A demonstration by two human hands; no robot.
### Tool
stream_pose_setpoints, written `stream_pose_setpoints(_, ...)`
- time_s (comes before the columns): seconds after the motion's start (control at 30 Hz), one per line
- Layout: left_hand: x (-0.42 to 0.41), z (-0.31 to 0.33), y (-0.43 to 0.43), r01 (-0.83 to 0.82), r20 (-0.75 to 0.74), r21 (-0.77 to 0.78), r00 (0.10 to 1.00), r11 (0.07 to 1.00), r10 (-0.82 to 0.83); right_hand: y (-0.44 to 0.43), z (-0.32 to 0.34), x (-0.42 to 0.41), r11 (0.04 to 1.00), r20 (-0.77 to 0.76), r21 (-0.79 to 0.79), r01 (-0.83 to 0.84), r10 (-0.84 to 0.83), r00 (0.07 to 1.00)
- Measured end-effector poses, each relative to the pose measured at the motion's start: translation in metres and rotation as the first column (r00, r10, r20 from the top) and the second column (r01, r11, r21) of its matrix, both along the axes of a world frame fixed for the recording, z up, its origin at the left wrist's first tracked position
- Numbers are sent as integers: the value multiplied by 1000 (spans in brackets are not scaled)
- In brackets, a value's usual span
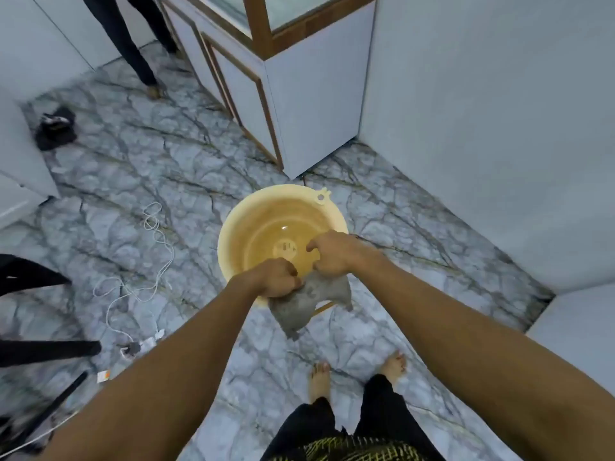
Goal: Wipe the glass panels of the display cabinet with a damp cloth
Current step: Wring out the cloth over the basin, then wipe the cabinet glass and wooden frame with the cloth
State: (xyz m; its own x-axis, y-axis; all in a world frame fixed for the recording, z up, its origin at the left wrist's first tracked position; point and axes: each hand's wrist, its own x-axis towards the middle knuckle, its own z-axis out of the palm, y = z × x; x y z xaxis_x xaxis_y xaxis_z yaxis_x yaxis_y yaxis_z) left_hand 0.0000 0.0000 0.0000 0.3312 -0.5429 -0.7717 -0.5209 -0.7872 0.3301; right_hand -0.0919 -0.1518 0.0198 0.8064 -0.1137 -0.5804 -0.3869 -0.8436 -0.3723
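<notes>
Where the veined marble floor (159, 168) meets the white, wood-trimmed display cabinet (309, 104), whose glass panels (293, 11) show at the top edge, a cream plastic basin (233, 224) stands just before the cabinet's corner. Over the basin's near rim hangs the grey cloth (299, 311), bunched between both hands: the left grip (274, 277) and the right grip (332, 257) each curl tightly round it. A white cable (156, 227) lies to the left on the floor.

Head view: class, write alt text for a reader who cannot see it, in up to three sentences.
Seen from above, a person's left hand and right hand grip a grey cloth above the near rim of a yellow basin on a marbled floor. Beyond the basin stands the white display cabinet with wood-framed glass panels.
</notes>
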Motion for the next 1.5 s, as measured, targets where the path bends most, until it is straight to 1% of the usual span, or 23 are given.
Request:
stream_pose_setpoints(0.03,0,-4,5,-21,-50,11,999,1000,22,5,-2,4,997,-67,-49,-52,48,997)
stream_pose_setpoints(0.07,0,-4,10,-40,-70,10,997,999,40,8,-2,6,993,-92,-89,-73,65,994)
stream_pose_setpoints(0.13,1,-4,14,-54,-72,-23,996,998,53,11,0,5,984,-141,-132,-118,99,985)
stream_pose_setpoints(0.2,8,-2,14,-26,-49,-74,999,997,22,11,4,5,983,-158,-126,-133,112,981)
stream_pose_setpoints(0.27,15,14,6,38,-41,-119,998,992,-43,4,11,-1,985,-123,-135,-107,91,988)
stream_pose_setpoints(0.37,21,42,-22,166,-20,-165,985,972,-172,-22,26,-14,994,-90,-110,-14,4,996)
stream_pose_setpoints(0.43,19,63,-50,228,10,-212,973,950,-231,-49,42,-31,996,-37,-73,57,-60,998)
stream_pose_setpoints(0.53,10,86,-105,268,61,-302,963,915,-262,-99,68,-64,975,90,-40,217,-213,973)
stream_pose_setpoints(0.6,-2,99,-149,265,96,-377,964,887,-247,-136,83,-91,944,180,-37,329,-318,931)
stream_pose_setpoints(0.67,-17,112,-195,272,143,-456,962,848,-231,-173,99,-121,897,275,-50,439,-410,870)
stream_pose_setpoints(0.73,-36,127,-242,316,192,-514,948,798,-252,-211,115,-153,836,355,-48,546,-497,792)
stream_pose_setpoints(0.9,-92,165,-363,381,265,-662,925,646,-274,-300,158,-234,688,524,-28,725,-608,597)
stream_pose_setpoints(0.97,-117,182,-406,376,270,-727,926,575,-264,-329,173,-265,616,588,-32,787,-625,513)
stream_pose_setpoints(1.03,-142,195,-444,350,250,-790,933,504,-257,-354,185,-293,530,662,-87,844,-602,447)
stream_pose_setpoints(1.07,-155,201,-462,336,237,-814,937,473,-258,-365,192,-306,484,692,-90,870,-598,404)
stream_pose_setpoints(1.13,-181,210,-497,331,226,-846,933,417,-281,-383,207,-330,422,730,-32,906,-609,309)
stream_pose_setpoints(1.2,-206,217,-533,341,224,-865,919,368,-325,-397,222,-353,368,771,1,930,-592,234)
stream_pose_setpoints(1.3,-240,232,-591,375,244,-879,885,294,-397,-421,238,-385,287,836,-28,958,-518,180)
stream_pose_setpoints(1.4,-274,252,-653,424,302,-888,829,178,-470,-452,253,-417,182,901,-71,981,-411,141)
stream_pose_setpoints(1.5,-311,276,-711,433,354,-901,776,33,-521,-477,274,-447,68,957,-165,984,-229,176)
